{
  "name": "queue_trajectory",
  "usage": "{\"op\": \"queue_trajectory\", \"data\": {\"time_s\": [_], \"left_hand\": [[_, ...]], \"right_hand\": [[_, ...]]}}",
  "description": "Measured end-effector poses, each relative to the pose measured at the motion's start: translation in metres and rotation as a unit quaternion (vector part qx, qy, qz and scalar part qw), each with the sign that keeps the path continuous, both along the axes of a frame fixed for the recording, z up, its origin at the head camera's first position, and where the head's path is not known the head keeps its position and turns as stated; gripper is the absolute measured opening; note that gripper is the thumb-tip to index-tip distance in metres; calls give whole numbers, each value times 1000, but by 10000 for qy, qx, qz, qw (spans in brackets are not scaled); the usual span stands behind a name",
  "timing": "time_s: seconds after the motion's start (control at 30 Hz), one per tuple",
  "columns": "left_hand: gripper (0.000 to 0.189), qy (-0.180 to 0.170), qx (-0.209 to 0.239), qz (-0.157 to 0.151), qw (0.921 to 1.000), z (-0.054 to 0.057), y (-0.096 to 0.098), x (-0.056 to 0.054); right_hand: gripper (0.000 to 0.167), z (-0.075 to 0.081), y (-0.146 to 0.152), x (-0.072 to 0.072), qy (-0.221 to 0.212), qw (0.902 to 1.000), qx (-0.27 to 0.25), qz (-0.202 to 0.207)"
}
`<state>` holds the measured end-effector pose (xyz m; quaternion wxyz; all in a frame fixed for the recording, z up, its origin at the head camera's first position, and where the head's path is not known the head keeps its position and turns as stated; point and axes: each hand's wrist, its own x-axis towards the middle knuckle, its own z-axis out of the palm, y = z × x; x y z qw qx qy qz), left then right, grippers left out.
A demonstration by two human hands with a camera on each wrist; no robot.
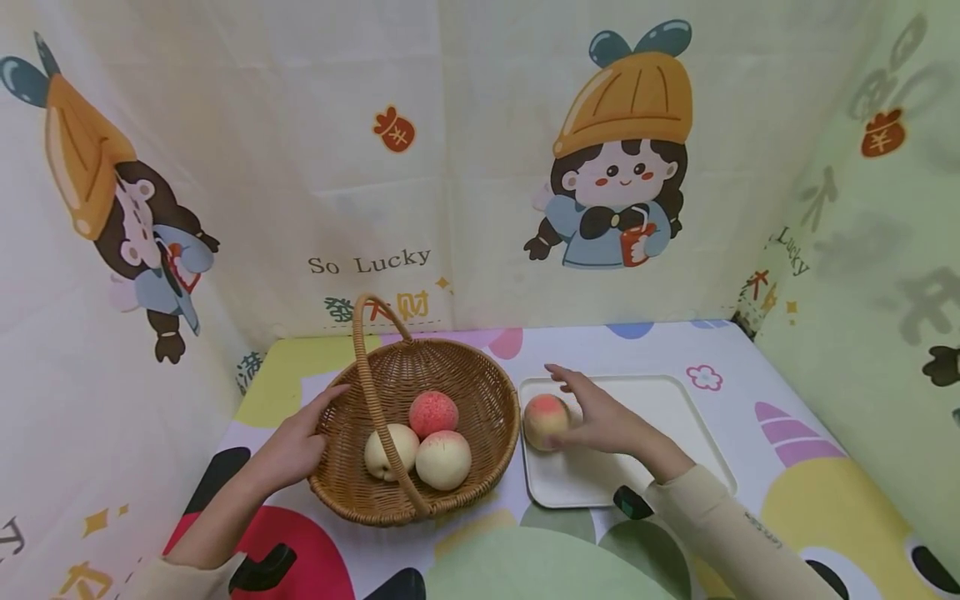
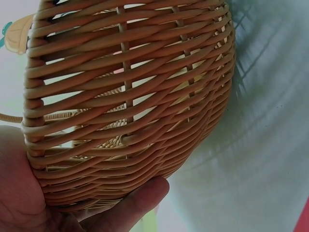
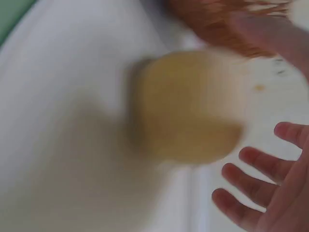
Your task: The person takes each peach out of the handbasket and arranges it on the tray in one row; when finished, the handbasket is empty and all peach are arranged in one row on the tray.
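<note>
My left hand [image 1: 294,446] grips the left rim of a brown wicker basket [image 1: 486,400], its thumb pressed to the outer weave [image 2: 135,116]. Inside the basket lie a red-pink peach [image 1: 433,414] and two pale peaches, one cream peach [image 1: 444,461] in front and one pale peach [image 1: 397,450] partly behind the handle. To the right, a yellow-pink peach [image 1: 546,421] rests at the left end of a white tray [image 1: 652,404]. Around that peach my right hand [image 1: 606,421] is spread, fingers apart and not closed on it. In the right wrist view the peach [image 3: 188,106] is blurred.
The basket's arched handle [image 1: 369,367] rises over its left part. The tray's left edge stands close by the basket's right side. A patterned cloth [image 1: 555,554] covers the table, and printed fabric walls [image 1: 480,167] enclose it at the back and sides.
</note>
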<state>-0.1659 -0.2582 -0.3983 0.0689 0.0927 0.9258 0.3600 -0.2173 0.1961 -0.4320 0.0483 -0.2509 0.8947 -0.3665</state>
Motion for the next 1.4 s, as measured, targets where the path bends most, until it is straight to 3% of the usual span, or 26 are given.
{"op": "queue_trajectory", "data": {"time_s": [0.23, 0.43, 0.57, 0.67, 0.77, 1.0, 1.27, 1.4], "left_hand": [[71, 40, 20, 0, 10000, 1, 0, 3], [70, -2, 68, 7, 10000, 1, 2, 4], [70, -30, 107, 2, 9999, 1, 3, 4], [70, 1, 93, -5, 10000, 2, 3, 4], [70, 25, 79, 3, 10000, 4, 4, 5], [70, 37, 78, 0, 10000, 3, 3, 4], [70, 122, -45, -33, 9999, 2, 1, 2], [69, 179, -50, -72, 9998, 2, 2, 1]], "right_hand": [[96, 46, -48, 3, -70, 9861, -1566, 557], [99, 59, -95, 8, -589, 9797, -1729, 821], [102, 57, -114, 14, -747, 9887, -1035, 784], [108, 55, -124, 18, -610, 9949, -239, 768], [110, 53, -131, 20, -353, 9949, 400, 853], [98, 47, -142, 25, 51, 9865, 1361, 906], [59, 46, -149, 27, 332, 9720, 2109, 980], [54, 45, -154, 29, 351, 9646, 2437, 940]]}}
